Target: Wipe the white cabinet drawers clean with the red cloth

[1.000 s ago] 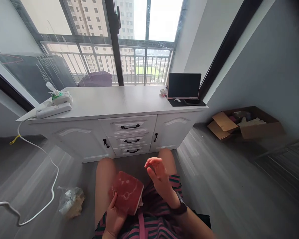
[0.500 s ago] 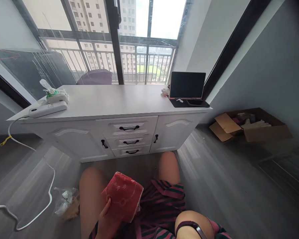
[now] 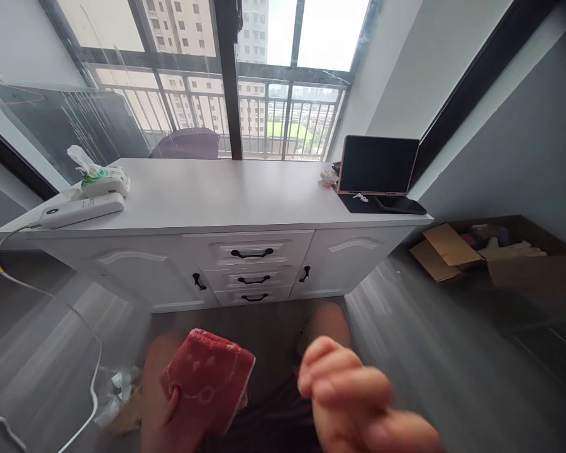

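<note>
My left hand (image 3: 167, 412) grips a folded red cloth (image 3: 207, 377) by its lower left edge, the thumb lying on its face, and holds it above my left knee. My right hand (image 3: 353, 399) is raised close to the camera at the lower middle. It is blurred by motion, with the fingers curled loosely inward, and I see nothing in it. A white cabinet (image 3: 217, 207) with black-handled drawers (image 3: 251, 254) stands straight ahead.
On the cabinet sit a white power strip (image 3: 80, 209) and a tissue pack (image 3: 97, 178) at the left, and a dark tablet (image 3: 377, 166) at the right. A white cable (image 3: 51, 302) and a plastic bag (image 3: 116, 393) lie on the floor to the left. An open cardboard box (image 3: 495, 251) sits to the right.
My right hand dropped out of view, then came back up large and close to the camera. The red cloth and my left hand shifted left and lower. The view panned slightly right.
</note>
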Available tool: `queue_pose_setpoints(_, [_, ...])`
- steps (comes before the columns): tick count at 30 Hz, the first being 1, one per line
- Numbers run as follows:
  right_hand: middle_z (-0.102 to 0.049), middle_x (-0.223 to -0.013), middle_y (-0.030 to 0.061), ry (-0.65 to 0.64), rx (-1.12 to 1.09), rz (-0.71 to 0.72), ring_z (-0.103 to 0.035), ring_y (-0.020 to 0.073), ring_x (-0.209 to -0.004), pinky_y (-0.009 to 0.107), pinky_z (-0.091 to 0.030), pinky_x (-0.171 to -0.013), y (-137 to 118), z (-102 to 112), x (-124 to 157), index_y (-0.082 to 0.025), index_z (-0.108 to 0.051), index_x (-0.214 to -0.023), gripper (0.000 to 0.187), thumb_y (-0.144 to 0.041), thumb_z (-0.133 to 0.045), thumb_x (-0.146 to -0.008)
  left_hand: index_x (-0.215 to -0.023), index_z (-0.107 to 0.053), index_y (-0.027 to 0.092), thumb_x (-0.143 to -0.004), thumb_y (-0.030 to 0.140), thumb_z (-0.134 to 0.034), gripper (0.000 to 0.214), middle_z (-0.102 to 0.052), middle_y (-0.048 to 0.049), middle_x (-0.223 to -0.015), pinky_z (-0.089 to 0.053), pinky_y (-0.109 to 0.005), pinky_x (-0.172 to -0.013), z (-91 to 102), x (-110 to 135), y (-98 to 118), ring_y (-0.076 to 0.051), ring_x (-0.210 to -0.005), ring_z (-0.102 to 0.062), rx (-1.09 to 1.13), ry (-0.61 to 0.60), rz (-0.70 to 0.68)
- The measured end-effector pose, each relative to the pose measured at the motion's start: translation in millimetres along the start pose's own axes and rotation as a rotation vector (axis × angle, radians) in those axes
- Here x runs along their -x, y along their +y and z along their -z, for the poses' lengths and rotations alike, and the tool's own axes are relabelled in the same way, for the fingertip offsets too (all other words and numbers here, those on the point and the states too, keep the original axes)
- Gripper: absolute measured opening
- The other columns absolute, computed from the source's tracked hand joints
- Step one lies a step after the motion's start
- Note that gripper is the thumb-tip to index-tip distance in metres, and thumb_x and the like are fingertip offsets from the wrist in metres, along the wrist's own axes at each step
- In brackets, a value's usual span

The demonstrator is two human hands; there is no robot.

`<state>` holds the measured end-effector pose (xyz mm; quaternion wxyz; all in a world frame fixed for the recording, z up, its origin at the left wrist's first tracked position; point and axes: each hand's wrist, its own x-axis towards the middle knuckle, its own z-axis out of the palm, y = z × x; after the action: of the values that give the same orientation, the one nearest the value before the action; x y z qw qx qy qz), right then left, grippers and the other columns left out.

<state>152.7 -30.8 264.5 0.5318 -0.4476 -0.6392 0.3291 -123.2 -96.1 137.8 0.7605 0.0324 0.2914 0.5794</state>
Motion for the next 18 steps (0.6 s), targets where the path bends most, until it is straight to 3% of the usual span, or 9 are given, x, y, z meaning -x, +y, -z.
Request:
queue_pose_setpoints(3, [-0.065,-0.1,0.0049,-0.206,0.067,0.139,-0.063,0.0181,-0.085,0.038,-0.052,-0.081,55,-30,-72,-0.028,-0.056,-0.104,0.021,-0.045,-0.054,-0.092,-0.135,-0.058,0.036,-0.089,0.034,-0.053,0.046,-0.076,-0.0033,-0.107,-0.045,-0.055,-0.104,3.0,-10,33,-0.032,-0.115,-0.064,-0.007,0.167,-0.016])
queue_pose_setpoints(5, [-0.066,-0.101,0.0063,-0.401,0.238,0.1,-0.063,0.0163,-0.086,0.033,-0.051,-0.082,105,-45,-108,-0.02,-0.058,-0.107,0.019,-0.031,-0.054,-0.093,-0.139,-0.053,0.035,-0.09,0.033,-0.053,0.05,-0.077,-0.0044,-0.105,-0.045,-0.054,-0.104,4.0,-17,53,-0.031,-0.113,-0.065,-0.009,0.241,-0.02])
queue_pose_setpoints(6, [-0.066,-0.105,0.0064,-0.468,0.334,0.072,-0.063,0.0157,-0.089,0.03,-0.05,-0.084,131,-51,-118,-0.018,-0.059,-0.108,0.019,-0.025,-0.058,-0.089,-0.141,-0.05,0.036,-0.09,0.031,-0.053,0.051,-0.077,-0.0039,-0.105,-0.045,-0.053,-0.104,3.6,-20,61,-0.03,-0.112,-0.065,-0.009,0.273,-0.034])
queue_pose_setpoints(10, [-0.062,-0.115,0.0072,-0.428,0.522,-0.051,-0.064,0.0165,-0.098,0.024,-0.049,-0.083,209,-70,-119,-0.011,-0.06,-0.11,0.03,-0.006,-0.058,-0.081,-0.145,-0.041,0.039,-0.09,0.028,-0.055,0.058,-0.075,-0.0007,-0.112,-0.046,-0.049,-0.105,-3.3,-33,74,-0.028,-0.112,-0.066,0.002,0.333,-0.092])
queue_pose_setpoints(13, [-0.059,-0.121,0.0105,-0.399,0.573,-0.114,-0.063,0.0195,-0.103,0.025,-0.048,-0.086,229,-89,-109,-0.009,-0.056,-0.118,0.041,-0.002,-0.059,-0.077,-0.146,-0.04,0.041,-0.089,0.027,-0.056,0.06,-0.076,0.0015,-0.109,-0.048,-0.045,-0.104,-9.6,-40,71,-0.025,-0.105,-0.069,-0.023,0.376,-0.118])
queue_pose_setpoints(18, [-0.054,-0.129,0.0167,-0.385,0.644,-0.202,-0.057,0.0242,-0.117,0.031,-0.046,-0.097,234,-110,-105,-0.006,-0.051,-0.126,0.044,-0.001,-0.052,-0.082,-0.142,-0.045,0.044,-0.088,0.038,-0.057,0.056,-0.076,0.0024,-0.108,-0.054,-0.042,-0.096,-14.3,-56,62,-0.025,-0.109,-0.067,-0.121,0.43,-0.14])
